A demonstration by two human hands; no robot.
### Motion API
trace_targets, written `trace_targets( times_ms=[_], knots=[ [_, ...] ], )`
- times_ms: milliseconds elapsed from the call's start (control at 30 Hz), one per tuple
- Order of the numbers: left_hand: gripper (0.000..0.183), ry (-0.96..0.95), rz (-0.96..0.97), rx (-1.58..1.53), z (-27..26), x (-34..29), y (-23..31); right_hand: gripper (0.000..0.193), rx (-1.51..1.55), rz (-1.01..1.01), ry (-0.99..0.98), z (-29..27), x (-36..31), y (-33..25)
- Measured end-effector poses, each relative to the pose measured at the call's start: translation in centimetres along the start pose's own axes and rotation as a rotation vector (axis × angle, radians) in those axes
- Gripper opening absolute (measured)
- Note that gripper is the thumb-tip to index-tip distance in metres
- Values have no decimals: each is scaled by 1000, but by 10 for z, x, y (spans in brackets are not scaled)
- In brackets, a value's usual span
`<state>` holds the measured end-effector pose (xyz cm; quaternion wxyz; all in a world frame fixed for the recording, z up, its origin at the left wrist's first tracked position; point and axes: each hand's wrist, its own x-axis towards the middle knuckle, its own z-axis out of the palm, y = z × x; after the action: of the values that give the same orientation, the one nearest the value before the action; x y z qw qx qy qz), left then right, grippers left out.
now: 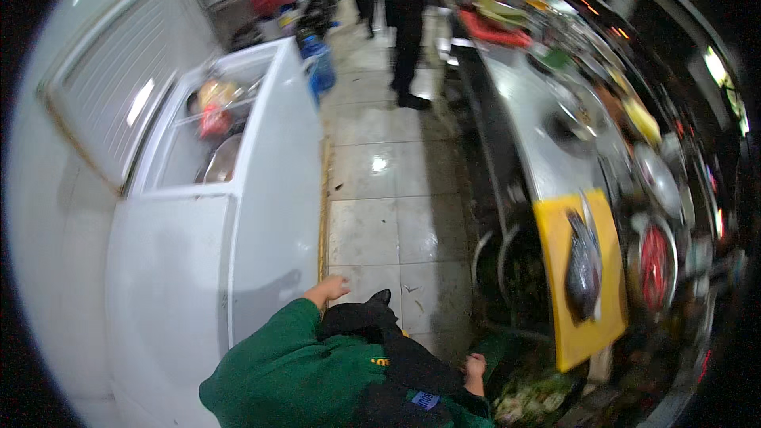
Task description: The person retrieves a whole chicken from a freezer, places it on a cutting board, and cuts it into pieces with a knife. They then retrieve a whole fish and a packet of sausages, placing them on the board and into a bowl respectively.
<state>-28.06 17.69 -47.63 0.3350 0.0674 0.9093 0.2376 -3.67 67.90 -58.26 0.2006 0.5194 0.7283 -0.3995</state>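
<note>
My left hand [336, 286] hangs over the tiled floor beside the white chest freezer [273, 214]; its fingers are loosely bent, with nothing visible in them. Low on the right, my right hand [474, 366] is close to my dark apron, small and blurred, so its grip is unclear. On the counter to its right, a dark whole fish [583, 265] lies on a yellow cutting board [559, 333]. A pale blade, seemingly a knife [587, 208], rests by the fish's far end.
The freezer's far half stands open, with bags [214, 120] inside. A metal counter [547, 150] runs along the right, bearing a pan [583, 115] and a bowl of red pieces [655, 265]. A person [406, 32] stands in the aisle ahead. Leafy scraps [531, 400] lie below the counter.
</note>
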Motion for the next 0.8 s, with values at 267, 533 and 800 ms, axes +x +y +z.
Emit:
trace_targets(
  times_ms=[267, 533, 800],
  knots=[
    [48, 316, 352, -887, -154, 34, 68, 40, -459, -948, -16, 74, -3, -276],
    [49, 684, 412, -962, -279, -12, 33, 42, -477, -677, 19, 77, 0, -378],
    [51, 1463, 301, -575, -462, -132, -50, 31, -1039, -712, -353, 127, 72, -425]
  ],
)
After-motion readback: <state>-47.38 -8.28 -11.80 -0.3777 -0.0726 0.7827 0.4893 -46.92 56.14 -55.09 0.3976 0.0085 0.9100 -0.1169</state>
